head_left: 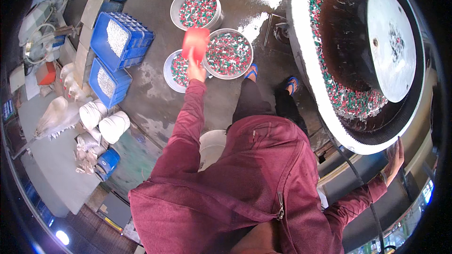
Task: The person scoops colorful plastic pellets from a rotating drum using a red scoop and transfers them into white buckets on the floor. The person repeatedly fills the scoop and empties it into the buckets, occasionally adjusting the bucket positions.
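Note:
My left hand (196, 71) is closed on a red scoop (196, 41), blurred by motion. Whether anything lies in the scoop cannot be made out. Below and around it stand a bucket (219, 18) and another bucket (252, 59), both full of small red, green and white pieces. A shallower basin (166, 73) with similar pieces sits partly behind my left hand. On the right, my right hand (394, 163) has its fingers stretched out against the outer rim of a large round bowl machine (360, 148). A band of the same small pieces lies inside that bowl.
Blue crates (137, 42) with white pieces stand at the left, beside stacked white buckets (114, 127) and plastic bags (56, 115). Another pale bucket (212, 148) is by my waist. The floor (155, 0) looks wet. A black cable (351, 162) runs below the machine.

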`<action>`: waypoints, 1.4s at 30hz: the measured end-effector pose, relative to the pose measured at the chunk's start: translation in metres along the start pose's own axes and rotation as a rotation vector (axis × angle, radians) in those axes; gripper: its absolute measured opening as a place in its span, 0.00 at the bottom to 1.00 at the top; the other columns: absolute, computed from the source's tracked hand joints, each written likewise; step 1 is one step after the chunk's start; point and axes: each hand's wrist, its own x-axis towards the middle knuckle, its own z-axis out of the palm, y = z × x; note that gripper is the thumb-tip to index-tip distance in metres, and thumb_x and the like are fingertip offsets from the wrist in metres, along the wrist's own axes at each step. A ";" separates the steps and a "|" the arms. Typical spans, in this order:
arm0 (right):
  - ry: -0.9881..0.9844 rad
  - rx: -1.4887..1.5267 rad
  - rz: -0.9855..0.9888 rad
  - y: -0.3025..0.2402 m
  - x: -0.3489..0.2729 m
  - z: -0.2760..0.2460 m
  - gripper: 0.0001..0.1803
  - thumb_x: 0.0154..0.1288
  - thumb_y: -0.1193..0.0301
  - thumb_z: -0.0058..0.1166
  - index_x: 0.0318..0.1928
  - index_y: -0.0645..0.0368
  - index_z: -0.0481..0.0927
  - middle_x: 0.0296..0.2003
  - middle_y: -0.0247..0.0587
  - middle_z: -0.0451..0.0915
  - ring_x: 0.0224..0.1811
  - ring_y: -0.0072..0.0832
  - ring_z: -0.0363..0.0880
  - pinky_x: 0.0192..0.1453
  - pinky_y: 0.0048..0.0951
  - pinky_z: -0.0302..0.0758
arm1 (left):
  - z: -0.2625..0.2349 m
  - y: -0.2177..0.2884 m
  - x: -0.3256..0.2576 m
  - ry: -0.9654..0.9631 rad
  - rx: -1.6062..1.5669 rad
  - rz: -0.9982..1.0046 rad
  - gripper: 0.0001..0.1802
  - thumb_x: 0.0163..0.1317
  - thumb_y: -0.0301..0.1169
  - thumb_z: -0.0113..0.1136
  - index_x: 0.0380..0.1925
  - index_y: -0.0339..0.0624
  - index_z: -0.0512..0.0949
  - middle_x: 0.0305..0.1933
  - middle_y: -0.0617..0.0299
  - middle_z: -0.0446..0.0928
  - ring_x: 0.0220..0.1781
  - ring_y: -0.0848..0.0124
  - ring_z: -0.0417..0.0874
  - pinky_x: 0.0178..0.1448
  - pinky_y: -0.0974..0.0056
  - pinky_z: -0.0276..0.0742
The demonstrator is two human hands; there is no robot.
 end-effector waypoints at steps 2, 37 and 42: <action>0.000 -0.024 0.039 0.022 0.007 -0.011 0.25 0.63 0.60 0.50 0.59 0.53 0.69 0.56 0.34 0.70 0.59 0.28 0.65 0.59 0.37 0.61 | -0.019 0.028 0.008 0.126 -0.355 0.108 0.44 0.52 0.19 0.56 0.65 0.62 0.47 0.34 0.52 0.79 0.28 0.61 0.81 0.34 0.61 0.76; 0.086 -0.749 -0.053 0.269 0.310 0.143 0.28 0.53 0.49 0.53 0.46 0.58 0.77 0.39 0.55 0.77 0.40 0.50 0.76 0.46 0.44 0.72 | 0.270 0.365 -0.157 -0.479 1.311 0.459 0.21 0.57 0.29 0.46 0.48 0.41 0.52 0.34 0.47 0.80 0.35 0.57 0.83 0.38 0.54 0.79; -0.049 -0.253 0.249 0.282 0.224 0.226 0.34 0.51 0.44 0.52 0.43 0.64 0.79 0.41 0.60 0.77 0.46 0.51 0.76 0.51 0.45 0.71 | 0.307 0.360 -0.244 -0.979 1.009 0.432 0.23 0.55 0.31 0.50 0.47 0.26 0.65 0.36 0.39 0.78 0.40 0.53 0.82 0.44 0.53 0.77</action>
